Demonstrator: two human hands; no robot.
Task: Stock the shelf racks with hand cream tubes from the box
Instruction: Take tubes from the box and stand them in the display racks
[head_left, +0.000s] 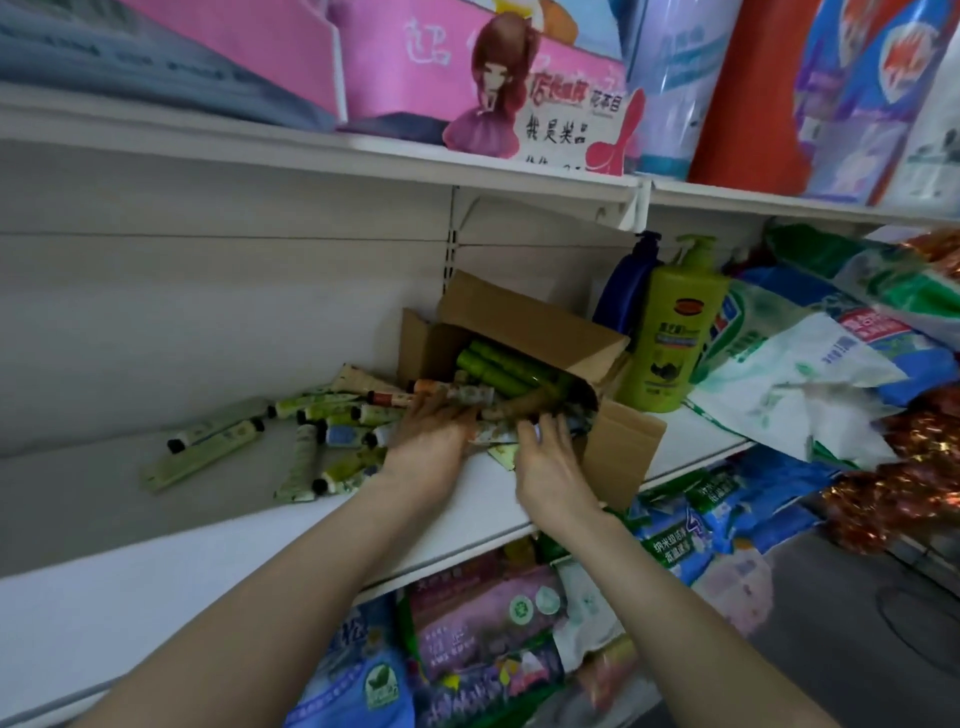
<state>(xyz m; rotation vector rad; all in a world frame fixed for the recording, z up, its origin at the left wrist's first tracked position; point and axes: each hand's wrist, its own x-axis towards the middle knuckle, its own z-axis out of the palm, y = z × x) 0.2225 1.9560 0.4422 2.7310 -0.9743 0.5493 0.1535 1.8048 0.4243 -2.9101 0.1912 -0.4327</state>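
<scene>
On a white store shelf, a person works at the mouth of a cardboard box that lies on its side, flaps open, packed with hand cream tubes. More tubes lie in a loose heap on the shelf just left of the box, pointing every way. The left hand rests on the tubes spilling from the opening, fingers stretched forward and fairly flat. The right hand is beside it at the box's lower flap, fingers curled toward a patterned tube; whether it actually grips one cannot be told from this angle. A green pump bottle and a blue bottle stand just right of the box, with soft bags piled beyond.

The step appears to be pulling tubes out of the box, with most of the stock not yet arranged. It would likely go best if one hand steadies the box, which sits near the shelf's front edge, while the other takes a few tubes, caps facing one way. Raking out too many could send them rolling off the edge. The scattered tubes probably need straightening into rows before more are added
</scene>
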